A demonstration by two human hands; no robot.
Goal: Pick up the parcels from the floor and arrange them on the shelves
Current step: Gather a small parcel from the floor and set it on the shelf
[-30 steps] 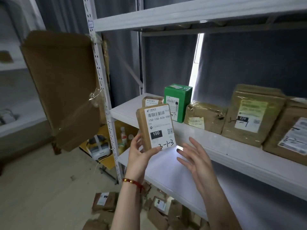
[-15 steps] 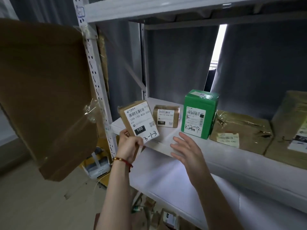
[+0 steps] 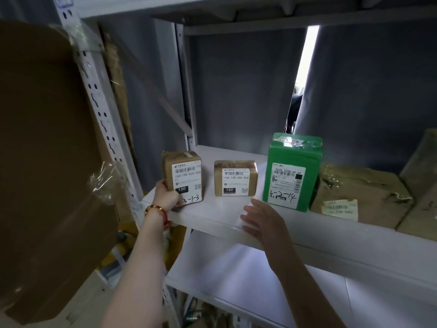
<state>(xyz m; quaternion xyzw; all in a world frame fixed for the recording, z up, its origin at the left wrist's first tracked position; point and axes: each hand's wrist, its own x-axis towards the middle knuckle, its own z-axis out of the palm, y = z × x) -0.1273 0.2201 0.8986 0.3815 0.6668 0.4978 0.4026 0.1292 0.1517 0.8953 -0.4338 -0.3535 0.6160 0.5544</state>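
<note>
Parcel in hand: the small brown parcel (image 3: 183, 174), marked 3-1-3 by hand, stands upright at the front left corner of the middle shelf (image 3: 227, 210), label toward us. We cannot tell whether its full weight is down.
Left hand: our left hand (image 3: 165, 195), at 8 o'clock of the parcel, grips its lower left corner, fingers curled round the edge.
Right hand: our right hand (image 3: 262, 221), at 4 o'clock, hangs free over the shelf lip, fingers spread, holding nothing.
Neighbours: twin brown parcel (image 3: 235, 178) at 3 o'clock, near but apart; green parcel (image 3: 293, 172) beyond it, same direction.
Step (judged): seating the parcel in line with the row.
How to do it well: we would set the base flat first, square its label face with the twin's, leave a gap at 3 o'clock, and nudge it toward 12 o'clock, off the lip, before letting go.
Risk: upright and narrow, it may tip forward; the steel post (image 3: 99, 102) at 9 o'clock leaves the wrist little room.
</note>
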